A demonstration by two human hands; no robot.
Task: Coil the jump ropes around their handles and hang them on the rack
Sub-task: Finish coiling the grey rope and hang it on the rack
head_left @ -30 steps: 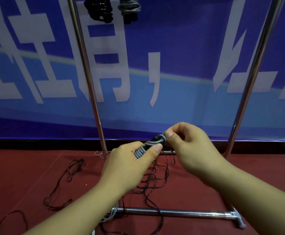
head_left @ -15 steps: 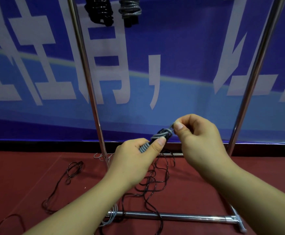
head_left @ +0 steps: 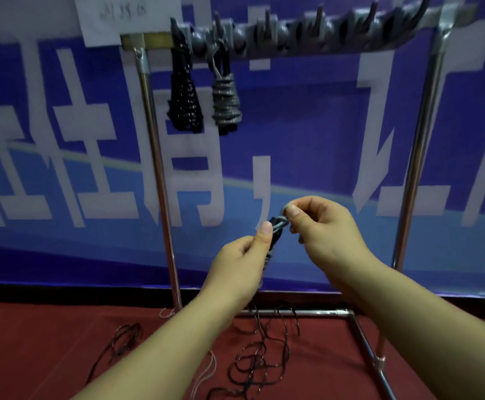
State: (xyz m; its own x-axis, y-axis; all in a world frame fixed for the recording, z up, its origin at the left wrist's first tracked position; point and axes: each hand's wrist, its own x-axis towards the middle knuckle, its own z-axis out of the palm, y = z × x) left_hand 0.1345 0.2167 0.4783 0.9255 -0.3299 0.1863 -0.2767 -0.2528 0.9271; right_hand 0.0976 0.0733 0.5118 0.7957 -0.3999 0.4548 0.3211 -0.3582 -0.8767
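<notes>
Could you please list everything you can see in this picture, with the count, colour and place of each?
coiled jump ropes: two, one black and one grey, hanging from the pegs at the rack's left end
rack: one, silver metal, standing against the banner
peg rail: one, grey, across the rack's top
banner: one, blue with white characters, behind the rack
paper sheet: one, white, top left on the banner
loose ropes: count unclear, black, tangled on the red floor
grey rope bundle: one, held between the hands
left hand: grips the bundle
right hand: pinches its rope end
</notes>
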